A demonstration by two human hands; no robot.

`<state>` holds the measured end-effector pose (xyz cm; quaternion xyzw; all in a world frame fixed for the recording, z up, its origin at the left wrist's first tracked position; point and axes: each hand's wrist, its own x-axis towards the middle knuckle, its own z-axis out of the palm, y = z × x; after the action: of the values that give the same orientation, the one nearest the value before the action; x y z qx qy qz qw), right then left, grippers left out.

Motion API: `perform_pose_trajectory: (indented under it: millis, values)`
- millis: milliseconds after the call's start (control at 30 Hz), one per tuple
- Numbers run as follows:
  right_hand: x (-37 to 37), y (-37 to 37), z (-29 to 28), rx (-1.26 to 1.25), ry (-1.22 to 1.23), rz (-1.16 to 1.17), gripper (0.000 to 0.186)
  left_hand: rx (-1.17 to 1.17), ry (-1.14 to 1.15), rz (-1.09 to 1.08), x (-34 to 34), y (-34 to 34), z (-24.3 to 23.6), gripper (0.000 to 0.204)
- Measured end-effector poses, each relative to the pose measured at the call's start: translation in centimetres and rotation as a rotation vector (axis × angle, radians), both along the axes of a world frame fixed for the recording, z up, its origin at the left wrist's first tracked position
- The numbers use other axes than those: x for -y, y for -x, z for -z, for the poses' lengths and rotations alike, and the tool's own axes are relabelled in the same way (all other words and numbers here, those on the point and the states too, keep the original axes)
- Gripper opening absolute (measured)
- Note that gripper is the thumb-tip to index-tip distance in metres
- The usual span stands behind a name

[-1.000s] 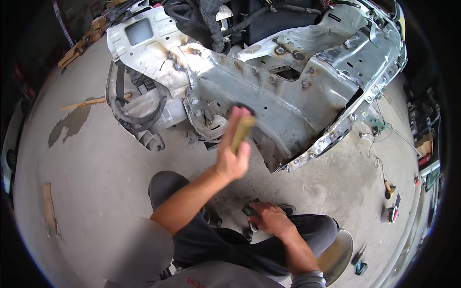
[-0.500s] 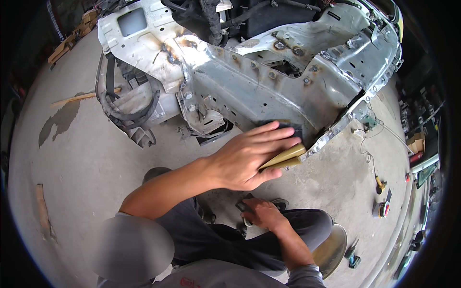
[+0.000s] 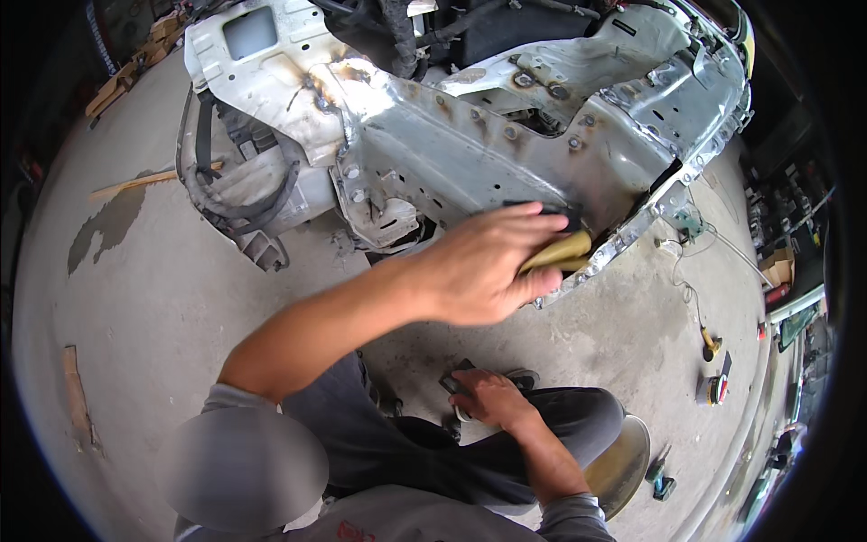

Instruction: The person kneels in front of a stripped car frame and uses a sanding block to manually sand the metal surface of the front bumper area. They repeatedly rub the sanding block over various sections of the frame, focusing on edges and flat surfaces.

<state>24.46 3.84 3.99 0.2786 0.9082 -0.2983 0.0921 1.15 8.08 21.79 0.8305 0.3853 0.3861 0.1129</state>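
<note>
My left hand (image 3: pixel 492 262) presses a folded sheet of sandpaper (image 3: pixel 562 250), tan on the back and dark on the grit side, against the lower end of a bare metal car body panel (image 3: pixel 442 149). Its fingers lie along the sheet, and the thumb is below the fold. Rust-brown and scorched weld spots mark the panel. Lower down, beside my bent right knee, my right hand (image 3: pixel 492 397) is closed on a small dark flat-edged object (image 3: pixel 459 372); its kind cannot be made out.
A round stool seat (image 3: pixel 623 470) shows beside my right leg. On the concrete floor to the right lie a teal and black power tool (image 3: pixel 663 483), a tape roll (image 3: pixel 716 390) and a yellow-handled tool (image 3: pixel 711 343). A wood strip (image 3: pixel 153 181) lies at left.
My left hand has slid up and to the right along the panel with the sandpaper. My right hand has stayed nearly in place.
</note>
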Motion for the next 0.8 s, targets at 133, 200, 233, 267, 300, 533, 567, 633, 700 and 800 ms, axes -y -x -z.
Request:
perform_pose_trajectory:
  millis: [133,200,233,267,300,533,567,633,700,800]
  values:
    - [0.2,-0.4,0.4,0.040,0.049,0.013,0.046,0.062,-0.113,0.042,1.8,0.5,2.6,0.048]
    - [0.4,-0.4,0.4,0.042,0.051,0.022,0.046,0.017,-0.193,0.004,3.0,1.4,4.7,0.046]
    - [0.3,-0.3,0.3,0.038,0.049,0.024,0.046,-0.017,-0.238,-0.029,3.4,2.1,6.4,0.046]
    - [0.2,-0.2,0.1,0.040,0.042,0.007,0.047,0.126,-0.265,-0.118,3.7,2.6,9.0,0.047]
    - [0.4,-0.2,-0.1,0.044,0.041,-0.007,0.047,0.272,-0.285,-0.204,3.9,2.7,9.6,0.049]
    - [0.3,-0.2,1.2,-0.093,0.009,-0.041,0.044,0.599,-0.366,-0.441,-0.1,-1.5,10.3,0.060]
    - [0.3,-0.1,1.1,-0.094,0.027,-0.046,0.044,0.680,-0.371,-0.400,0.5,-3.2,11.2,0.052]
    - [0.2,0.1,0.6,-0.091,0.064,-0.046,0.043,0.699,-0.355,-0.292,1.7,-6.8,14.0,0.050]
    - [0.5,0.1,-0.3,-0.086,0.058,-0.035,0.042,0.412,-0.453,-0.279,1.3,-4.7,14.0,0.051]
    - [0.9,0.2,-0.7,-0.070,0.043,0.009,0.044,0.730,-0.324,-0.613,-1.1,-1.3,13.0,0.053]
